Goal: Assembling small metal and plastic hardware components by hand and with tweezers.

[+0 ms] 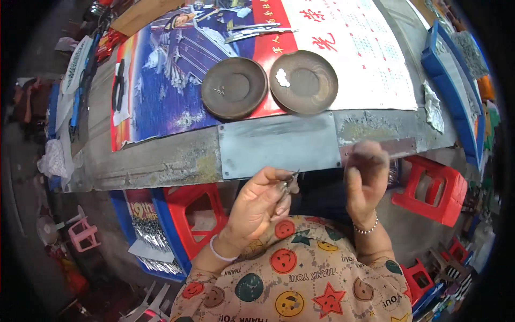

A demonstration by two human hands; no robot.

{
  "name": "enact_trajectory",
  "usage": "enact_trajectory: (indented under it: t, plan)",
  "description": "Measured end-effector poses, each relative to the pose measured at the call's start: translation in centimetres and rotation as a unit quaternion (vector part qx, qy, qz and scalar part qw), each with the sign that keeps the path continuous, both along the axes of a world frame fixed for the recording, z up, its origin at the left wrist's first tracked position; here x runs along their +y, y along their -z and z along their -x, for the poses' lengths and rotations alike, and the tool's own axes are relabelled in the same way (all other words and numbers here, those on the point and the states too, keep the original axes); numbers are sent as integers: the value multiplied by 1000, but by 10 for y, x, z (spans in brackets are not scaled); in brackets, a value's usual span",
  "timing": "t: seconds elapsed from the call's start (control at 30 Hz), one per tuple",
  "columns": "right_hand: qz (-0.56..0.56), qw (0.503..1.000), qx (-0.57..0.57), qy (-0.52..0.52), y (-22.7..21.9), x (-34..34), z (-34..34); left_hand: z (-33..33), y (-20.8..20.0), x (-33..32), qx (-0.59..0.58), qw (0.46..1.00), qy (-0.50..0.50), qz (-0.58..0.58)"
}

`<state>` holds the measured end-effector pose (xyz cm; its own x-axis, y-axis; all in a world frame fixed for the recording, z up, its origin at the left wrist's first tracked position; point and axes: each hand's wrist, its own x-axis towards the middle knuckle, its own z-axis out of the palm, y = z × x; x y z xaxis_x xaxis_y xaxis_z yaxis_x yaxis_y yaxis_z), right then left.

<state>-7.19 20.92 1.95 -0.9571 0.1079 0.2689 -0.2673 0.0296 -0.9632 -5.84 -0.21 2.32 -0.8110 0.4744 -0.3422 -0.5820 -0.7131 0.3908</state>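
Note:
My left hand point(263, 201) is closed near the table's front edge. Thumb and forefinger pinch a small, thin metal piece point(295, 174), too small to name exactly. To its right, my right hand point(367, 180) is lifted, thumb and fingers apart and partly blurred; I see nothing in it. A grey metal plate point(279, 142) lies at the table edge just beyond my hands. Behind it stand two round brown dishes. A few thin metal bits lie in the left dish point(236, 102); a cluster of small white round pieces point(282, 78) sits in the right dish point(319, 99).
A printed poster point(161, 115) covers much of the table point(161, 161). On it lie tweezers point(257, 32) and a black-handled tool point(119, 88). A blue tray point(453, 86) is at the right, with crumpled paper point(433, 107) beside it. Red stools point(434, 190) stand below.

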Motion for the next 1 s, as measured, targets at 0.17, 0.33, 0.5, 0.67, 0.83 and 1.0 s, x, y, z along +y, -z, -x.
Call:
enact_trajectory:
  t: [0.17, 0.33, 0.5, 0.67, 0.83, 1.0]
  plan:
    - [-219, 932, 138, -253, 1, -16, -3, 27, -19, -47, 226, 892, 27, 391]
    - [-215, 894, 59, -389, 36, -49, -14, 78, -40, -61, 381, 685, 51, 618]
    - [-259, 868, 27, -423, 51, -55, -6, 98, -31, -38, 498, 574, 102, 642]
    - [-277, 841, -96, -454, 59, -51, 2, 113, -22, -40, 582, 480, 156, 638]
    - [-295, 825, -120, -468, 63, -60, 9, 119, -31, -46, 606, 436, 203, 634]
    - [-321, 839, -76, -433, 68, -59, 6, 111, -34, -66, 588, 415, 223, 658]
